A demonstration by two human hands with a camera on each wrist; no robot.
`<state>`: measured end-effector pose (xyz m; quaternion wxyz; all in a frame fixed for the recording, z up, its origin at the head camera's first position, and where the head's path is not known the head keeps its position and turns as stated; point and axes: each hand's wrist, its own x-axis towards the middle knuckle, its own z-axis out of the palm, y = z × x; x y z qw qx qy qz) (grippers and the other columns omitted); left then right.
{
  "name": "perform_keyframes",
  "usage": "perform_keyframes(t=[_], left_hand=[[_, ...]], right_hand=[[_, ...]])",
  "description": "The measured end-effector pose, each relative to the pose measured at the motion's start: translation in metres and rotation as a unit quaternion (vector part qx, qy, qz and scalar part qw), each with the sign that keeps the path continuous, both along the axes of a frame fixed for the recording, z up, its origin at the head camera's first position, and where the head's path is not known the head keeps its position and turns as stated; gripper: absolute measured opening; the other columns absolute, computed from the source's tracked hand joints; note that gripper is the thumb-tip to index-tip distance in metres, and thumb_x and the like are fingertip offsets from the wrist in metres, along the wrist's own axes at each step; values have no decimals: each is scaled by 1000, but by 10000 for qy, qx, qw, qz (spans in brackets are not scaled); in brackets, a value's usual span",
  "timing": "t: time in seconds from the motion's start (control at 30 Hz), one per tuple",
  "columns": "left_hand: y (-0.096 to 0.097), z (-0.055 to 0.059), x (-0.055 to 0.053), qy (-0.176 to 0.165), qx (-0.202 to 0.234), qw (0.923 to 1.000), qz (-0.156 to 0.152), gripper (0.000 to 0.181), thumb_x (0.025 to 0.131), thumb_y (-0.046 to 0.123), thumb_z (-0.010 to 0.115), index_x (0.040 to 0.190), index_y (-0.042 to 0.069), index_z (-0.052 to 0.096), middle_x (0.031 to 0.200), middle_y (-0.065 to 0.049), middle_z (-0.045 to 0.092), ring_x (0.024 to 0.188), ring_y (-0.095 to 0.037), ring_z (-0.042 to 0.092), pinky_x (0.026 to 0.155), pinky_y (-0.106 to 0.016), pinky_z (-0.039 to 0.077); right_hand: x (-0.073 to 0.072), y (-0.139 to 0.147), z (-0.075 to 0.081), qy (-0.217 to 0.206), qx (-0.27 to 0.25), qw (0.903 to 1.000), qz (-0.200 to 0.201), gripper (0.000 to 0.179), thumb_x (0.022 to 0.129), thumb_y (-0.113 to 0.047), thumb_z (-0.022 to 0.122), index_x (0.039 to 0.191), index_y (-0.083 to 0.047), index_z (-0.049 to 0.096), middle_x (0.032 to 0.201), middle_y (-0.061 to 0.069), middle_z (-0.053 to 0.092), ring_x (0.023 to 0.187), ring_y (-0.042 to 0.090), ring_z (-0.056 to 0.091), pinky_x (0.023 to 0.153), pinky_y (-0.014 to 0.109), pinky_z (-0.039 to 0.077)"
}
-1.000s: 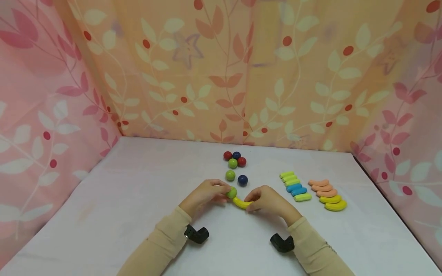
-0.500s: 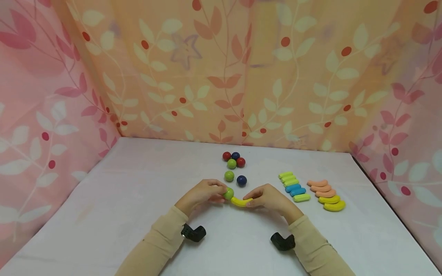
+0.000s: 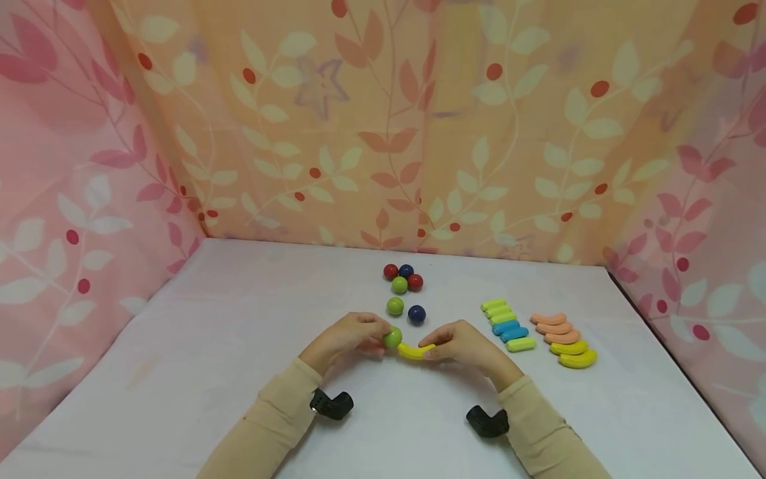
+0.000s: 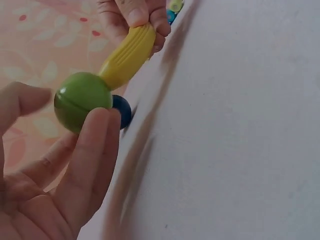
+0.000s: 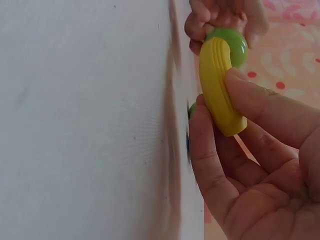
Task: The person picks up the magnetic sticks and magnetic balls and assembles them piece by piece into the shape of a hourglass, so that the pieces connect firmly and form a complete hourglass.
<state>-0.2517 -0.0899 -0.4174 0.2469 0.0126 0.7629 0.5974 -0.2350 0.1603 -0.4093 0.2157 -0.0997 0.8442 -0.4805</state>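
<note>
Over the middle of the table, my left hand (image 3: 349,338) pinches a green ball (image 3: 392,337) between thumb and fingertips. A yellow curved, banana-shaped piece with ridges (image 5: 216,92) is pinched by one end in my right hand (image 3: 463,347). Its other end meets the green ball (image 4: 82,101), so the two appear joined or pressed together; which one I cannot tell. The left wrist view shows the ball with a groove line round it. Just beyond the hands lie a loose green ball (image 3: 395,306) and a dark blue ball (image 3: 417,315).
Farther back sit two red balls (image 3: 415,283), a dark blue ball (image 3: 406,271) and a green ball (image 3: 399,285). To the right lie rows of lime sticks (image 3: 521,344), blue sticks (image 3: 506,326), peach curved pieces (image 3: 553,328) and yellow curved pieces (image 3: 578,360). Patterned curtains (image 3: 269,133) enclose the white table (image 3: 209,352).
Both hands have shifted slightly left with the ball and the yellow piece. The yellow piece has turned more level, and the right fingers have changed their place on it. The view has also shifted a little.
</note>
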Motion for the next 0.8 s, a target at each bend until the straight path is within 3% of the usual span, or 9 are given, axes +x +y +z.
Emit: perform_keyframes(t=[0.13, 0.3, 0.53, 0.8], left_hand=[[1, 0, 2, -255, 738, 9969, 128, 39, 92, 21, 70, 127, 4, 61, 110, -10, 69, 90, -16, 70, 89, -31, 59], [10, -3, 4, -729, 1530, 9845, 444, 44, 91, 6, 69, 129, -4, 47, 108, -13, 67, 88, -17, 71, 90, -36, 59], [17, -5, 9, -605, 1858, 9786, 650, 39, 93, -1, 65, 125, -3, 43, 103, -16, 70, 86, -19, 73, 85, -36, 60], [16, -11, 9, -519, 1870, 9778, 794, 44, 93, 0, 64, 131, 2, 41, 107, -15, 64, 89, -20, 71, 86, -34, 60]], right_hand=[[1, -4, 5, 145, 14, 9997, -194, 23, 86, -16, 78, 107, -8, 77, 104, 5, 73, 88, 17, 60, 79, 27, 56], [2, -9, 6, 118, 100, 9983, -558, 22, 85, -19, 79, 106, -13, 78, 106, 3, 73, 92, 18, 60, 82, 28, 56], [2, -11, 1, 17, -121, 9955, -935, 25, 85, -21, 79, 109, -13, 77, 110, 3, 73, 88, 16, 63, 84, 29, 58], [6, -10, 6, 223, 24, 9987, -463, 28, 85, -24, 79, 111, -12, 76, 108, 3, 73, 90, 16, 63, 84, 31, 58]])
